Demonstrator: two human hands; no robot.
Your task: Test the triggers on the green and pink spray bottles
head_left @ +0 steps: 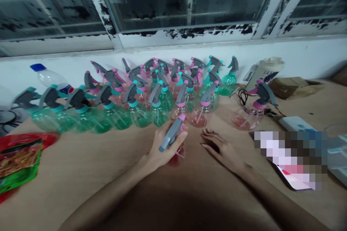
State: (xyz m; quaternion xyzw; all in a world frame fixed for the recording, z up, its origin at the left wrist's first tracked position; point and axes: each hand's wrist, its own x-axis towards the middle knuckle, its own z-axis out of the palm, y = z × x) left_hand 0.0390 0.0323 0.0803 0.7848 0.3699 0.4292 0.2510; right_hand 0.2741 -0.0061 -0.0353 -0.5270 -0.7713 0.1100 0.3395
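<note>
My left hand (162, 148) is wrapped round the neck of a pink spray bottle (177, 157) with a grey trigger head. The bottle stands near the middle of the table, its lower body showing below the hand. Beside it, my right hand (223, 148) lies low over the tabletop with its fingers stretched out, holding nothing. Just beyond both hands are another pink spray bottle (200, 117) and a green spray bottle (159, 115). A separate pink spray bottle (248, 117) stands further to the right.
Several green and pink spray bottles fill rows toward the wall (162, 52). A red snack packet (21, 158) lies at left, a clear blue-capped bottle (51, 77) behind. At right are a phone (295, 184), a white power strip (295, 124), a cup (268, 68) and a brown package (291, 86).
</note>
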